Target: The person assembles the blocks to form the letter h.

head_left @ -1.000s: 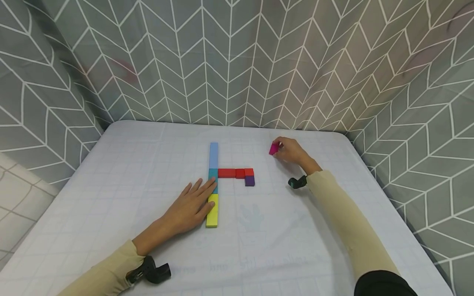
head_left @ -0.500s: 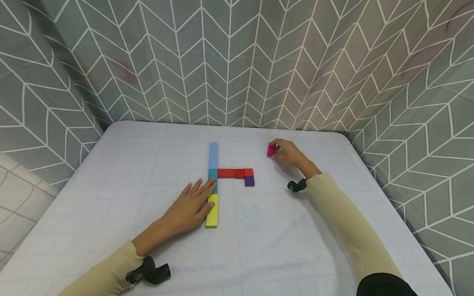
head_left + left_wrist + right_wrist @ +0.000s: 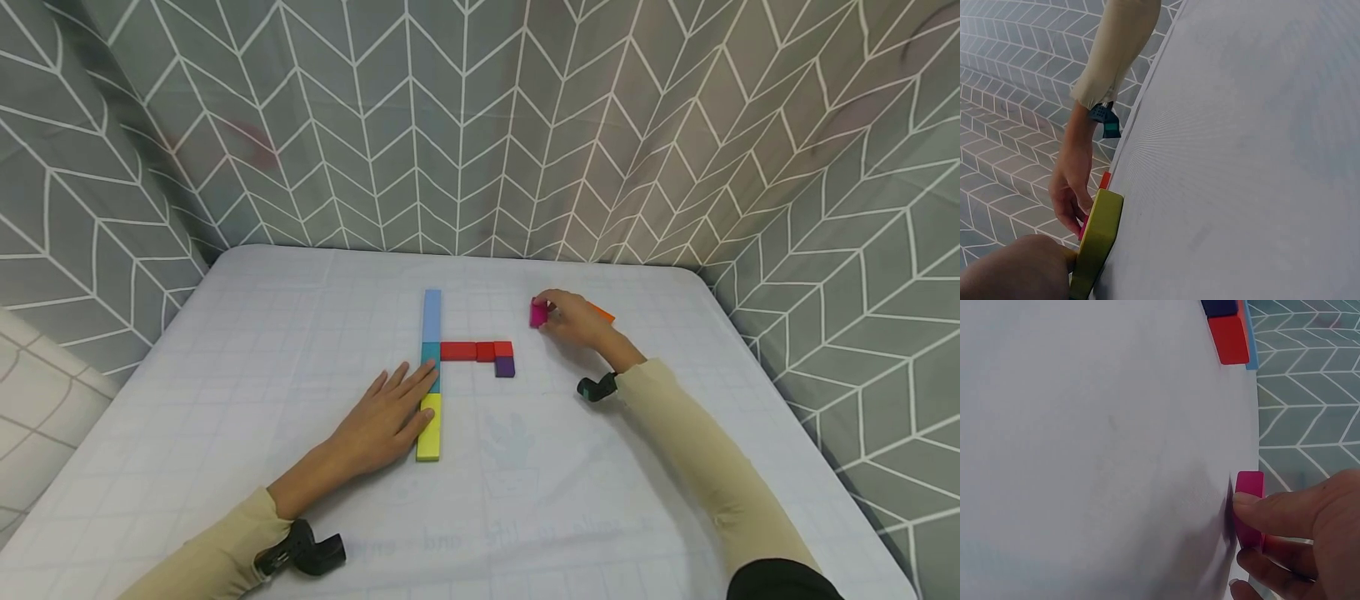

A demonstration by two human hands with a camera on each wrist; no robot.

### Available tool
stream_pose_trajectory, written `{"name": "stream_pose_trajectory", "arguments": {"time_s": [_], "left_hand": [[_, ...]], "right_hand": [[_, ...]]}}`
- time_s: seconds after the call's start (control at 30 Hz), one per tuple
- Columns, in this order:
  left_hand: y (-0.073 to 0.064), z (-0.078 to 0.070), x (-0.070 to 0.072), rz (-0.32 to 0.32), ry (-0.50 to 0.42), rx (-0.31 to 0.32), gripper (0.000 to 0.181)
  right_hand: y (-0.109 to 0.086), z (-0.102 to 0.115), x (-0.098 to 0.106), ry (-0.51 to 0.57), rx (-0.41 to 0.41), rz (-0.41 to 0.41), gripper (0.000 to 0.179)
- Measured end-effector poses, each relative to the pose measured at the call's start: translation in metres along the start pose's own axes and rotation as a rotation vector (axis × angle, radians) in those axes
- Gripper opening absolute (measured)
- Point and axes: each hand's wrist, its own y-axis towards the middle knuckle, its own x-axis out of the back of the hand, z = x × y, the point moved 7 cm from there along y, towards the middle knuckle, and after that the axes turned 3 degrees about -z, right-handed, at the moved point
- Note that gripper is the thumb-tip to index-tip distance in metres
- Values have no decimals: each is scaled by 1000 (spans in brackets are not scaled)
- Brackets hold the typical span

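In the head view, my left hand (image 3: 382, 421) rests on a column of blocks with its fingers extended. A light blue block (image 3: 432, 315) tops that column, a teal block (image 3: 431, 351) lies partly under the fingertips, and a yellow block (image 3: 429, 437) forms the near end. Red blocks (image 3: 458, 352) run rightward from the teal one, with a purple block (image 3: 505, 367) below the last. Up to the right, my right hand (image 3: 576, 318) pinches a magenta block (image 3: 537, 314) between thumb and fingers; the right wrist view shows this magenta block (image 3: 1249, 512) close up.
Just behind the right hand lies an orange piece (image 3: 602, 313), mostly hidden. A white cloth covers the table (image 3: 525, 500), and a grey patterned curtain (image 3: 465, 125) stands along its far edge. Each wrist wears a black camera (image 3: 597, 387).
My right hand has carried the magenta block a little left and nearer. The orange piece has come into sight behind it. The left hand stays in place.
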Motion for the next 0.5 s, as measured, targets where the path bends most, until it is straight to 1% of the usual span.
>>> {"name": "stream_pose_trajectory", "arguments": {"time_s": [0.17, 0.33, 0.5], "left_hand": [[0, 0, 0, 1, 2, 2, 63], [0, 0, 0, 8, 5, 7, 63], [0, 0, 1, 13, 2, 12, 63]], "right_hand": [[-1, 1, -3, -22, 7, -3, 42], [-3, 5, -4, -15, 44, -13, 41], [-5, 11, -5, -16, 50, -5, 42]]}}
